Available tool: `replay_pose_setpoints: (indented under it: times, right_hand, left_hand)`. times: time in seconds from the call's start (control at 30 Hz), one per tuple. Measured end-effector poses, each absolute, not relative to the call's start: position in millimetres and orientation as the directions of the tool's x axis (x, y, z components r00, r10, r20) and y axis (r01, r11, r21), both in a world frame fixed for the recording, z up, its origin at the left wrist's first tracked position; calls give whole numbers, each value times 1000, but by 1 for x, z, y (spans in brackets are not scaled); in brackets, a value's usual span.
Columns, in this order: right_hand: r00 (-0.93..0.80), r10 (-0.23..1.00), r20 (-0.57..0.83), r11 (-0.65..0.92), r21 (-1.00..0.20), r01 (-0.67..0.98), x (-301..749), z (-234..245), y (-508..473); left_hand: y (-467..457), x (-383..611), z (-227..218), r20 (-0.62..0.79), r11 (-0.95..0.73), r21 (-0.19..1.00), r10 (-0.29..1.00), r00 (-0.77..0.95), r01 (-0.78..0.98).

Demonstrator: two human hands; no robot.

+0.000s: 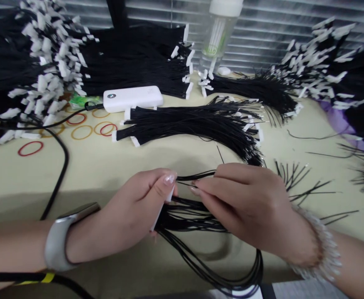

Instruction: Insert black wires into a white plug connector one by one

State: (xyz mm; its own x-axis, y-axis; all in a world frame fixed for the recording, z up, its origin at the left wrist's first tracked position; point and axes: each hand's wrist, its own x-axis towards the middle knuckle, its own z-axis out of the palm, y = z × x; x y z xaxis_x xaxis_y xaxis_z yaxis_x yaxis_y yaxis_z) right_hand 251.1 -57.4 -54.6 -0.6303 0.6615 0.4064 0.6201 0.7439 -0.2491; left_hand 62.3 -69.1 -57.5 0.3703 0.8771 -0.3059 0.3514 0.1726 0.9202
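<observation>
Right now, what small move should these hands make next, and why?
Perhaps gently nudge the pinched black wire toward the white plug: the right hand pinches it close by, the left hand holds the plug, and whether the wire is seated cannot be seen.

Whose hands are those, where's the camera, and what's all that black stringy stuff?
There's no robot here, just one person's two bare hands. The picture comes from a camera worn on their head, looking forward and down. The left hand holds a white connector with many black wires coming out of it. The right hand pinches one thin wire between its fingertips. That stringy stuff is more wire: a black bundle lies across the table, with bigger piles behind and at the sides. You can also spot red and yellow rubber bands, a white box and a clear bottle.
</observation>
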Motion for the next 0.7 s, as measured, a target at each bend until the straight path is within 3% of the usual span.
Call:
replay_pose_setpoints:
  times: [0.23, 0.5, 0.7]
  right_hand:
    - [-671, 691, 270, 716, -388, 581, 250, -54, -56]
    - [-677, 645, 355, 762, -364, 535, 249, -60, -57]
    - [-709, 572, 413, 820, -262, 509, 250, -62, -57]
  left_hand:
    - [-69, 62, -59, -259, 112, 928, 881, 397, 355]
    - [-71, 61, -59, -256, 83, 907, 887, 384, 412]
    - [-69, 60, -60, -248, 51, 912, 859, 448, 407]
